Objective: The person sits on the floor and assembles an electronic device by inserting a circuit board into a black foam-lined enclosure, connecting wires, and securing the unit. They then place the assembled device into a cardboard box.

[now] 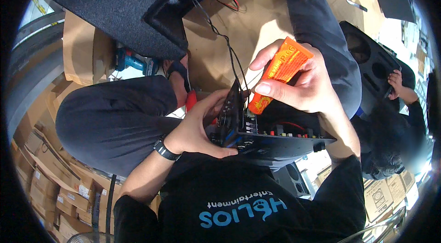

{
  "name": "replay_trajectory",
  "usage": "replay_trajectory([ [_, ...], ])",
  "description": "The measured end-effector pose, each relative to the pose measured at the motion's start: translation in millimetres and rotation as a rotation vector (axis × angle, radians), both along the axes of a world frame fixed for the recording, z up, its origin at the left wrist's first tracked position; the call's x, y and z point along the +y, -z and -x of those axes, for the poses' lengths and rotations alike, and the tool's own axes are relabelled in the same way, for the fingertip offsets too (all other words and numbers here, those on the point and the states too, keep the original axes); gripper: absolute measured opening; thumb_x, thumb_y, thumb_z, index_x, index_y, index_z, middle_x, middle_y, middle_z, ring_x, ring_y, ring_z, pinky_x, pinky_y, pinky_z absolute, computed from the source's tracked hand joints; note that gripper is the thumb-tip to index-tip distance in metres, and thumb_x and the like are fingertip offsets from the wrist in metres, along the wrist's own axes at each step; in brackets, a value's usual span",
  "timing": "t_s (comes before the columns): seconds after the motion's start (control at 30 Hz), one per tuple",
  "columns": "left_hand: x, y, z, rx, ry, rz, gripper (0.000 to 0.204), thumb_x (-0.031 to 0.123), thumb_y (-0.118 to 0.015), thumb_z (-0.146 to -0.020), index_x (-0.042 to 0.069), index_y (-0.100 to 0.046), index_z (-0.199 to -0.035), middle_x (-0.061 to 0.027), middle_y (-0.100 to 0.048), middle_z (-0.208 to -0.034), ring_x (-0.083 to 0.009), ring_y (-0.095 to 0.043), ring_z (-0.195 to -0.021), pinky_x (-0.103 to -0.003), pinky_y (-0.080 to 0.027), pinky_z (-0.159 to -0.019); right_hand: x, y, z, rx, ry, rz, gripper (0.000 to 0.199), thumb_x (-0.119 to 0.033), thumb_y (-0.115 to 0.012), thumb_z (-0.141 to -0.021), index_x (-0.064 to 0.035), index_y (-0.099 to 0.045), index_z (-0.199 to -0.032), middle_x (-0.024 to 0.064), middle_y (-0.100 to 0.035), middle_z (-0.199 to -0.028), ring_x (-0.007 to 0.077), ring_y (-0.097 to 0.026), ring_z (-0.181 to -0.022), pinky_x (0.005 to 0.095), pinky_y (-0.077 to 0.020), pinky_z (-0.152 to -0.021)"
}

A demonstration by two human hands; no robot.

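Note:
My left hand (pixel 202 126) is wrapped round one end of a black panel (pixel 280 142) that carries electronic parts, tilted over my lap. Small red, white and yellow components line its inner side. In my right hand (pixel 308 84) is an orange glue tube (pixel 284 62), pinched between thumb and fingers. Its narrow end points down and reaches close to the panel's inner side; whether it touches the parts I cannot tell. Black wires (pixel 225 36) run from the panel up to a large black speaker cabinet (pixel 110 18), where red and black leads also show.
A teal power drill (pixel 133 62) lies by the cabinet, near a cardboard box (pixel 85 45). Something with red handles (pixel 191 99) sits beside my left hand. A knife (pixel 357 5) lies on the cardboard floor. At right, another person's hand (pixel 395 82) rests on a black speaker panel (pixel 367 57).

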State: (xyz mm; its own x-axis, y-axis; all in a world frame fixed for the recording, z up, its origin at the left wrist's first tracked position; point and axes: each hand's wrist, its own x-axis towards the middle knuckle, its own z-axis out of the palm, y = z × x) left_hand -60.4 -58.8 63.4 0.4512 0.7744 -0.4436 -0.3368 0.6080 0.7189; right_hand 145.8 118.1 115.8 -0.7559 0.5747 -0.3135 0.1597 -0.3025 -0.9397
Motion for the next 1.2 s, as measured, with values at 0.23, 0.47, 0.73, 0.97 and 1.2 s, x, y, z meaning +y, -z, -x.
replay_trajectory([
  [0.23, -0.8, 0.5, 0.5, 0.009, 0.010, -0.020, 0.119, 0.019, -0.099, -0.059, -0.003, -0.032, -0.154, -0.0139, -0.053, -0.145, -0.0212, -0.051, -0.134, -0.037, -0.035, -0.117, -1.9, -1.6, -0.5, 0.002, -0.018, -0.053, 0.029, 0.006, -0.081, -0.082, 0.0044, -0.069, -0.109, 0.0125, -0.073, -0.104, 0.0162, -0.074, -0.086, 0.0255, -0.0564, -0.077],
  [0.47, -1.3, 2.9, -0.1, 0.009, 0.011, -0.062, 0.115, 0.020, -0.098, -0.060, -0.002, -0.035, -0.153, -0.0127, -0.054, -0.144, -0.0192, -0.053, -0.132, -0.035, -0.037, -0.116, 4.1, 6.6, -2.3, 0.137, -0.057, -0.248, 0.028, 0.005, -0.080, -0.083, 0.0060, -0.070, -0.109, 0.0148, -0.074, -0.106, 0.0143, -0.072, -0.076, 0.0248, -0.0564, -0.069],
  [0.73, -1.9, 1.5, 0.3, 0.026, 0.005, -0.052, 0.115, 0.020, -0.098, -0.060, 0.000, -0.035, -0.154, -0.0112, -0.055, -0.141, -0.0189, -0.053, -0.129, -0.035, -0.039, -0.114, -1.7, 1.5, -2.7, 0.079, 0.030, -0.131, 0.027, -0.001, -0.083, -0.085, 0.0035, -0.073, -0.109, 0.0083, -0.077, -0.100, 0.0052, -0.066, -0.072, 0.0204, -0.0493, -0.061],
  [0.97, -1.0, 0.3, 2.3, 0.026, 0.009, -0.056, 0.114, 0.020, -0.098, -0.060, 0.000, -0.036, -0.154, -0.0108, -0.055, -0.141, -0.0182, -0.054, -0.129, -0.034, -0.038, -0.114, 1.1, 1.7, -1.3, 0.050, -0.073, -0.257, 0.029, -0.003, -0.084, -0.084, 0.0012, -0.073, -0.111, 0.0074, -0.078, -0.103, 0.0054, -0.069, -0.077, 0.0191, -0.0494, -0.061],
  [1.2, -0.6, 0.3, 0.3, 0.021, -0.002, -0.041, 0.115, 0.020, -0.098, -0.061, -0.001, -0.035, -0.154, -0.0123, -0.055, -0.140, -0.0194, -0.055, -0.129, -0.035, -0.039, -0.114, 1.3, -0.2, -1.5, 0.037, -0.100, -0.224, 0.031, 0.005, -0.081, -0.082, 0.0113, -0.070, -0.110, 0.0197, -0.076, -0.099, 0.0182, -0.074, -0.072, 0.0267, -0.0573, -0.065],
])
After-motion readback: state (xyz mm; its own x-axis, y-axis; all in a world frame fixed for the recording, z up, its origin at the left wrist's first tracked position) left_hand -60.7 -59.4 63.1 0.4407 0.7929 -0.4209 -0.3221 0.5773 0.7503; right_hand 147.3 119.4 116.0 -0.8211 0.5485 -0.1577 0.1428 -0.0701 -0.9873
